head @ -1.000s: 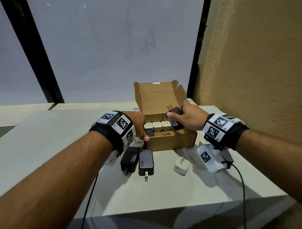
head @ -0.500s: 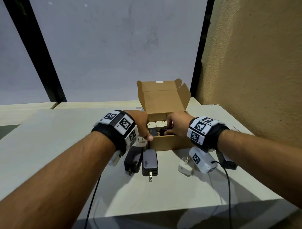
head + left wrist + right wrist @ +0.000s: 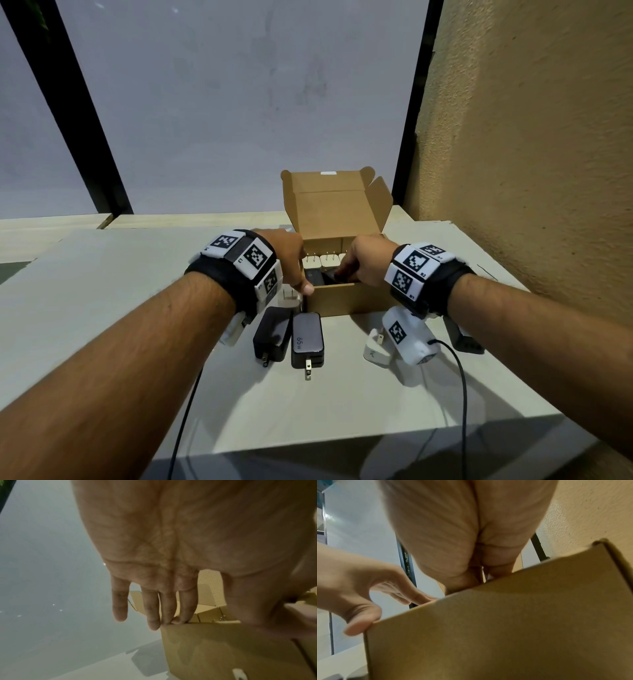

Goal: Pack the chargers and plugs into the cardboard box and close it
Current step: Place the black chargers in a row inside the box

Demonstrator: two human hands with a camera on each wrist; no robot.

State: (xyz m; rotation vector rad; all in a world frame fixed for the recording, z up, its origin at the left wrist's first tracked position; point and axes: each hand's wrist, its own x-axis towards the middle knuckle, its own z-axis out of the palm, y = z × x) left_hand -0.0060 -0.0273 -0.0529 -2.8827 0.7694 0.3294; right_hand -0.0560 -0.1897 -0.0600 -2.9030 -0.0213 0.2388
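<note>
The small brown cardboard box (image 3: 346, 301) sits on the pale table (image 3: 137, 291), its lid flap standing upright at the back. White plugs (image 3: 322, 265) line the rear of its interior, prongs up. The right hand (image 3: 368, 262) dips inside, fingers curled round a black charger (image 3: 334, 275) (mostly hidden). The left hand (image 3: 291, 260) steadies the box's left corner, thumb on the front, straight fingers over the rim. In front of the box, two black rectangular chargers (image 3: 289, 337) lie side by side, with a white plug (image 3: 376, 349) near them.
</note>
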